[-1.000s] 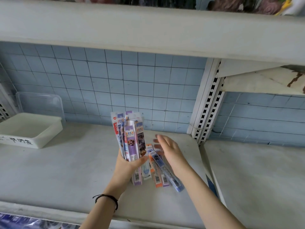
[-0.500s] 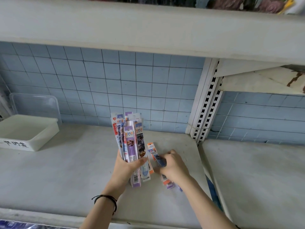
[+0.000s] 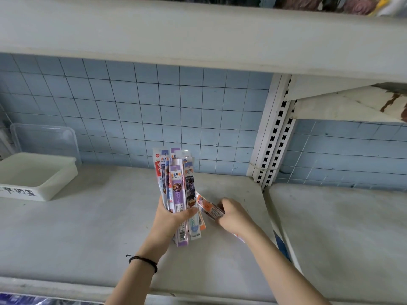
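Two hands worked mid-frame: left hand (image 3: 170, 213) gripped upright pen packs (image 3: 177, 188); right hand (image 3: 233, 215), curled, pinched an orange pack (image 3: 209, 208) low over the shelf (image 3: 88, 227).

Holding in the left hand (image 3: 174, 216) a bundle of long narrow packs (image 3: 176, 183), upright, with the thumb across the front and the lower ends close over a grey shelf (image 3: 88, 227). Gripping in the right hand (image 3: 233, 216), fingers curled, an orange pack (image 3: 208, 206), tilted, just beside the bundle. On the left wrist, a black band (image 3: 143, 260). Far left on the shelf, a white tray (image 3: 33, 175) with handwriting on its front. Behind it, leaning against the blue tiled wall (image 3: 132, 106), a clear lid (image 3: 44, 137). Right of the hands, a white slotted post (image 3: 275, 133), and beyond it a second shelf (image 3: 341, 227). Overhead, an upper shelf (image 3: 176, 29).
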Demonstrator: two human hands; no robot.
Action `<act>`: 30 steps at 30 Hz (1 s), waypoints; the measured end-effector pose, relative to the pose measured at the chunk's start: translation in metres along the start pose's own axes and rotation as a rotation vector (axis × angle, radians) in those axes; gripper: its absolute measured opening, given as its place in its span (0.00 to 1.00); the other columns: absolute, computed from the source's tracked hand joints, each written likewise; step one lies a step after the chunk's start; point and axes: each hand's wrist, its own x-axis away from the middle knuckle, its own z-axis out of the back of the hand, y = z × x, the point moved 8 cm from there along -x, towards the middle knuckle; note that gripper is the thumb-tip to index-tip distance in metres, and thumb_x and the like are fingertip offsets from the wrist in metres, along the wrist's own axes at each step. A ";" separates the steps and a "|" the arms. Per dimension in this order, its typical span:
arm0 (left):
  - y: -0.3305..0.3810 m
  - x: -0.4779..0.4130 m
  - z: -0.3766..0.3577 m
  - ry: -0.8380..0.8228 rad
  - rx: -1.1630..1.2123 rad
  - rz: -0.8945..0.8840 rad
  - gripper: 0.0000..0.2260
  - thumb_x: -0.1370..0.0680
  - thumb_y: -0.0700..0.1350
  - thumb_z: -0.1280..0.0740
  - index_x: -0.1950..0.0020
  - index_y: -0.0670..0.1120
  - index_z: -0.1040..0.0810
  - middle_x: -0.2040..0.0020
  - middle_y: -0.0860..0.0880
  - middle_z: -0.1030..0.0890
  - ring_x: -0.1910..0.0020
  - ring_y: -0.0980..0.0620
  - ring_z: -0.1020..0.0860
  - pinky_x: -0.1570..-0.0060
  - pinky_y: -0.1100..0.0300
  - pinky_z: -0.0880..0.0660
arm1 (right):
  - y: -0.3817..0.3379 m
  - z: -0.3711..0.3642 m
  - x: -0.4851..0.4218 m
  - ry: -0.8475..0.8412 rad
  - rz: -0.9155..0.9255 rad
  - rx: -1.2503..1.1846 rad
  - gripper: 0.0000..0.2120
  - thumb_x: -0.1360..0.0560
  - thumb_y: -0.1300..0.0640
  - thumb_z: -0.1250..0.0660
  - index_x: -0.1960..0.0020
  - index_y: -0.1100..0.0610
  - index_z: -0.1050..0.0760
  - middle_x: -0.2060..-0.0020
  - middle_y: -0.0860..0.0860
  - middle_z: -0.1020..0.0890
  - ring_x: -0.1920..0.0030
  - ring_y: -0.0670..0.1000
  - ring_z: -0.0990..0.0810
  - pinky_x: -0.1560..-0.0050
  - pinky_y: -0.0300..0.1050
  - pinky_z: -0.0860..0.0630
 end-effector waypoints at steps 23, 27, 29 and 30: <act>-0.004 -0.001 -0.005 -0.036 0.007 0.031 0.29 0.37 0.41 0.22 0.39 0.49 0.29 0.48 0.47 0.17 0.53 0.52 0.17 0.60 0.61 0.21 | -0.020 0.008 -0.001 -0.148 -0.148 -1.446 0.11 0.22 0.54 0.47 0.47 0.55 0.27 0.74 0.50 0.33 0.80 0.47 0.40 0.78 0.37 0.43; -0.003 -0.003 -0.007 -0.048 0.007 0.021 0.28 0.37 0.41 0.21 0.40 0.50 0.28 0.49 0.48 0.17 0.51 0.50 0.17 0.59 0.61 0.21 | -0.019 0.020 0.002 -0.022 0.041 -1.461 0.05 0.21 0.59 0.41 0.54 0.57 0.29 0.67 0.54 0.27 0.70 0.50 0.28 0.67 0.44 0.32; -0.001 -0.005 -0.009 -0.041 0.019 0.013 0.31 0.40 0.44 0.20 0.40 0.50 0.28 0.48 0.48 0.17 0.50 0.50 0.17 0.57 0.59 0.21 | -0.021 0.031 0.009 0.017 0.129 -1.393 0.04 0.20 0.60 0.40 0.51 0.57 0.27 0.65 0.54 0.21 0.62 0.52 0.21 0.63 0.49 0.28; 0.001 -0.006 -0.010 -0.039 0.026 0.004 0.34 0.42 0.47 0.20 0.39 0.50 0.28 0.48 0.48 0.17 0.50 0.50 0.17 0.56 0.58 0.21 | -0.024 0.034 0.011 0.020 0.162 -1.359 0.04 0.21 0.60 0.39 0.49 0.57 0.26 0.63 0.53 0.18 0.57 0.53 0.19 0.61 0.50 0.27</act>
